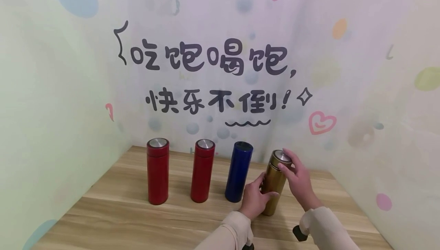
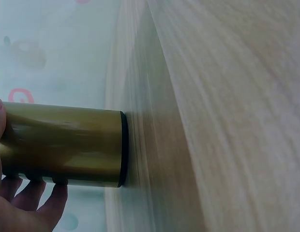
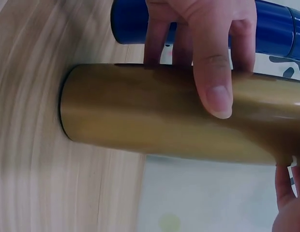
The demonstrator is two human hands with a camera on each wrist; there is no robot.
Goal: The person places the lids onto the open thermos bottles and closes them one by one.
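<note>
A gold thermos flask stands upright at the right of the row in the head view. My left hand grips its body from the left, thumb across the near side and fingers behind. With my right hand I hold the lid, fingers and thumb around its silver-topped rim. A seam shows between lid and body. In the left wrist view the dark base of the flask is at the wooden surface; whether it touches is hard to tell. The right wrist view shows my left thumb lying along the gold body.
Left of the gold flask stands a blue flask, near my left hand. Two red flasks, one in the middle and one farther left, stand on the wooden table. A patterned wall with dark lettering rises behind.
</note>
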